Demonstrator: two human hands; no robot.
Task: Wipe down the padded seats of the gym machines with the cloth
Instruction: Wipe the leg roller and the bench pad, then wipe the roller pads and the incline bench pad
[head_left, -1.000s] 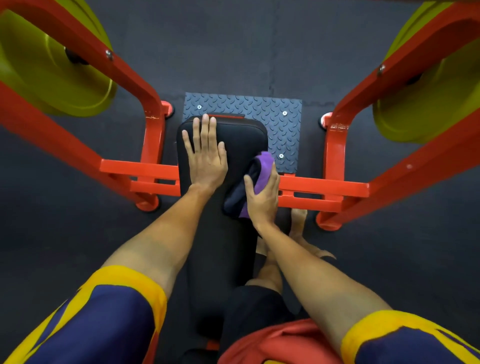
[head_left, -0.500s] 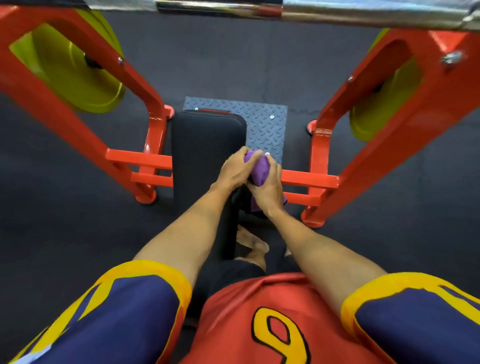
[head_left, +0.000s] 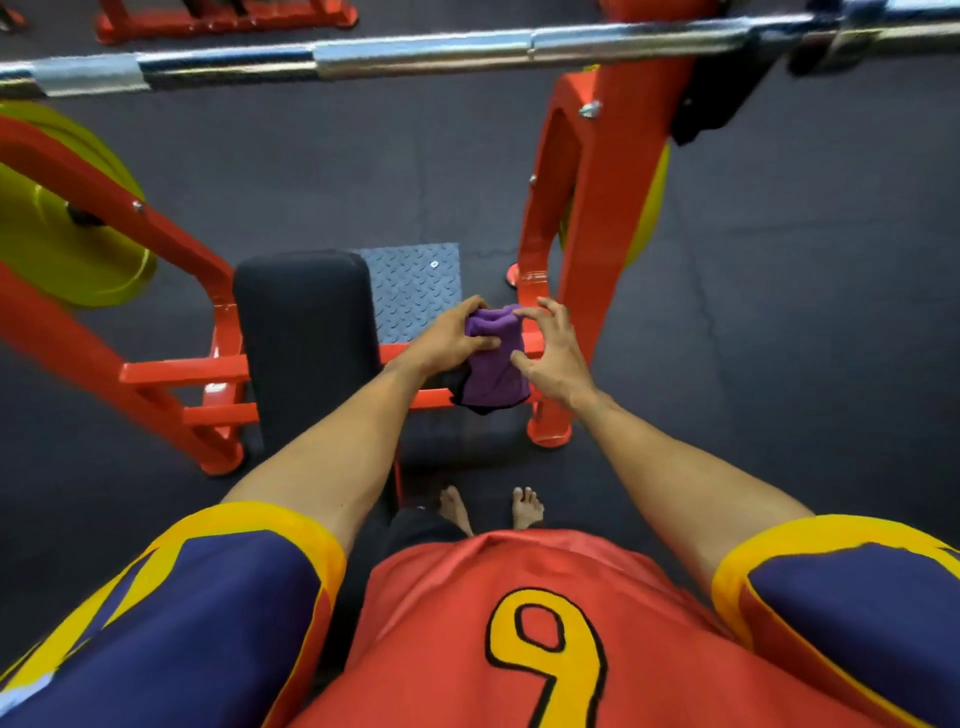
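L grip (head_left: 449, 340) holds cloth (head_left: 493, 366), R grip (head_left: 558, 358) splayed

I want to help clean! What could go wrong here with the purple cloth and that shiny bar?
The cloth hangs in the air beside the seat pad, gripped by the left hand; it could drop onto the floor. The barbell runs across close ahead, so leaning forward might bump a head. The bare feet could stub on the orange frame.

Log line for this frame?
left hand: grips cloth | right hand: spread at cloth, grip unclear | cloth: bunched, off pad | pad: untouched
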